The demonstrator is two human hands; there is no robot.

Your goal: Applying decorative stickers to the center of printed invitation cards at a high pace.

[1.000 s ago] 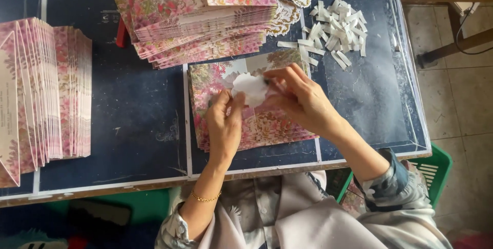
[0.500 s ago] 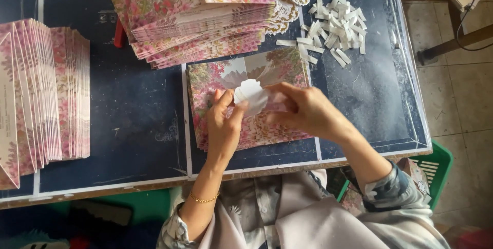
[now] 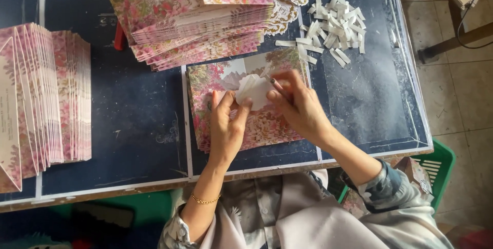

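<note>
Worktop [image 3: 128,125]: dark blue, scuffed, pale border lines; tiled floor [image 3: 457,95] beyond its right edge, green crate [image 3: 436,164] below the near right corner. Left hand [image 3: 226,125] and right hand [image 3: 300,107] meet over a floral card [image 3: 267,125] near the front edge, fingers pinching a white scalloped paper piece [image 3: 254,92]. Thin stick in the right fingers is blurred. Card stack [image 3: 43,100] at the left edge is cut off. White paper strips [image 3: 334,25] lie toward the far right corner.
</note>
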